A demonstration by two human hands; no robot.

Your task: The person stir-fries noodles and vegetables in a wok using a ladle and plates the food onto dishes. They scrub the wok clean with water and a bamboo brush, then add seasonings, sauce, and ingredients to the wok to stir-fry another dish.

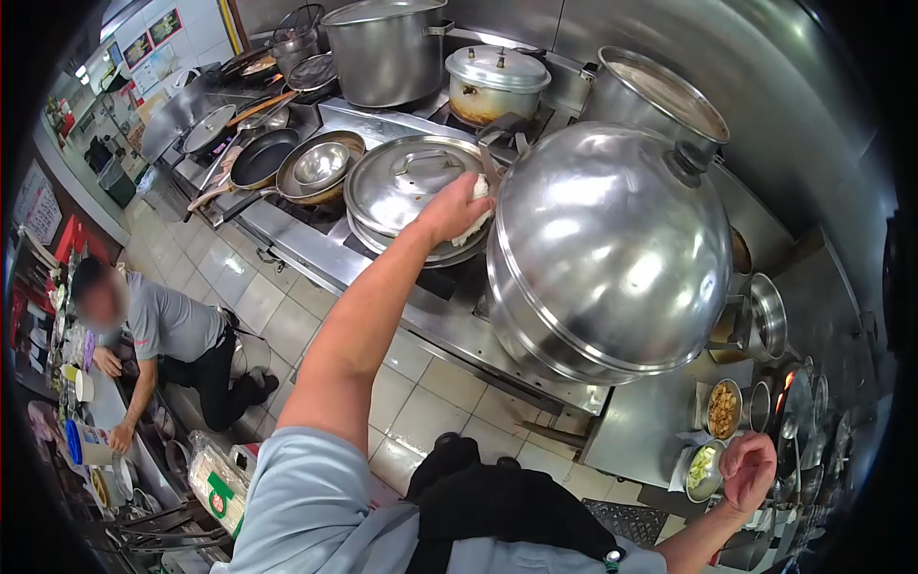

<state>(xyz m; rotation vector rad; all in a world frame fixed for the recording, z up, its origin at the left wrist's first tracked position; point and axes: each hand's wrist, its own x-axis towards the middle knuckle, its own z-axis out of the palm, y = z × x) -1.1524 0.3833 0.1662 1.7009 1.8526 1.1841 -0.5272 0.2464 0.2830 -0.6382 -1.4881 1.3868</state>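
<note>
My left hand (459, 206) is closed around a whitish cloth (474, 228) at the right edge of a flat-lidded steel pot (397, 187). Just right of it stands a large steamer with a shiny domed lid (612, 239). My right hand (748, 471) is raised at the lower right with its fingers curled; whether anything is in them is hidden. Beside that hand are a bowl of chopped pale green vegetable (705, 469) and a bowl of browned pieces (724, 409).
Behind stand a tall stockpot (382, 57), a lidded pot (497, 84) and another large pot (660, 96). Pans (263, 158) with protruding handles sit at the left of the stove. A co-worker (182, 330) leans at a counter on the left.
</note>
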